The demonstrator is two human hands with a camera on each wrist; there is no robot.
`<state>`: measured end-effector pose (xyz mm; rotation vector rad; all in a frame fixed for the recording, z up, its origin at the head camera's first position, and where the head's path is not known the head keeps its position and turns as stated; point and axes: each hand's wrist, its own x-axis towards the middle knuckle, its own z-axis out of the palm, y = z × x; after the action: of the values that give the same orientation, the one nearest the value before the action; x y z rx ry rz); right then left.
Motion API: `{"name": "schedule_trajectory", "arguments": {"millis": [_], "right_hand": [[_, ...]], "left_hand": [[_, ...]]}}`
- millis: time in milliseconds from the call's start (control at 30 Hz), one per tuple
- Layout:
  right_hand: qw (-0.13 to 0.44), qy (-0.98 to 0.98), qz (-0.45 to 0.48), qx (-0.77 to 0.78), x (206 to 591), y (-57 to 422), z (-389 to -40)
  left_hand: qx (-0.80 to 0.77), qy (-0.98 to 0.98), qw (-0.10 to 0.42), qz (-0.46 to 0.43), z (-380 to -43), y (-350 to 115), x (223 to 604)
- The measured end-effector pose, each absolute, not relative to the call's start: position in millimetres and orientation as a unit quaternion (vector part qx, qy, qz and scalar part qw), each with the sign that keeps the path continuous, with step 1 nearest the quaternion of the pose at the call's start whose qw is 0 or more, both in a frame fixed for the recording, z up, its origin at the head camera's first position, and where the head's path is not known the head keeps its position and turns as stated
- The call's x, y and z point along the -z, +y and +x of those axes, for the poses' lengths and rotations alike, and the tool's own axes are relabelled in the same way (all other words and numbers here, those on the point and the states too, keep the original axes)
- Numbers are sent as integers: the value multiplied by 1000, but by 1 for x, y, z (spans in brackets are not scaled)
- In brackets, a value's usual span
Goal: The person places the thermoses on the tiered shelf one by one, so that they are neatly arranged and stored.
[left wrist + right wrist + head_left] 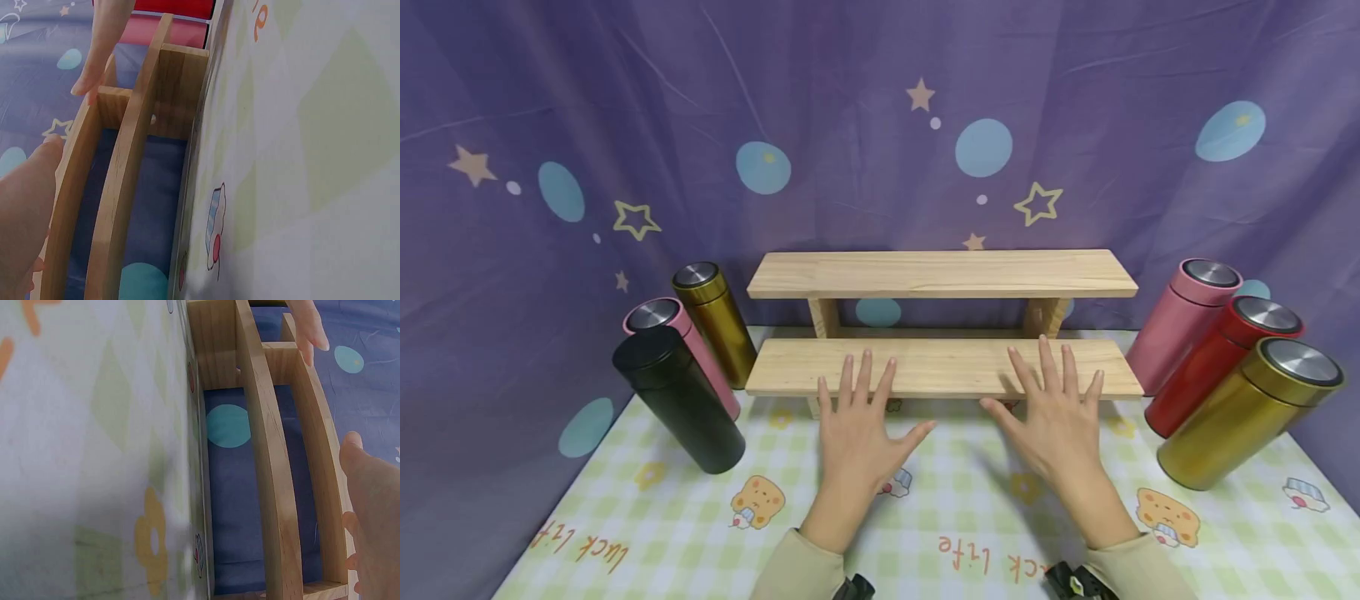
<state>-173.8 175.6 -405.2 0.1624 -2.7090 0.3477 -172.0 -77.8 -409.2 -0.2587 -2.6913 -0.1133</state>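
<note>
Both hands hover with fingers spread, palms down, in front of a two-tier wooden shelf [940, 275]. My left hand [859, 442] is before the left half of the lower board [940, 365], holding nothing. On the right, my right hand [1058, 425] is likewise bare, its fingertips overlapping the lower board in the head view; whether they touch it cannot be told. In the left wrist view the shelf [119, 187] runs beside the left thumb [31, 169]. The right wrist view has the shelf [272, 456] beside the right thumb [353, 450].
Left of the shelf stand a black flask [681, 400], a pink flask [700, 350] and a gold flask [718, 325]. To its right are a pink flask [1183, 325], a red flask [1221, 367] and a gold flask [1247, 417]. A checked cloth [700, 542] covers the table; a purple curtain [865, 83] hangs behind.
</note>
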Motion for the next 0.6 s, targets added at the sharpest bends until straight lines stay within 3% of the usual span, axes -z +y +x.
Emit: {"name": "schedule_trajectory", "arguments": {"millis": [600], "right_hand": [[207, -967, 51, -138, 404, 184, -176]], "left_hand": [[50, -972, 217, -71, -185, -107, 409]]}}
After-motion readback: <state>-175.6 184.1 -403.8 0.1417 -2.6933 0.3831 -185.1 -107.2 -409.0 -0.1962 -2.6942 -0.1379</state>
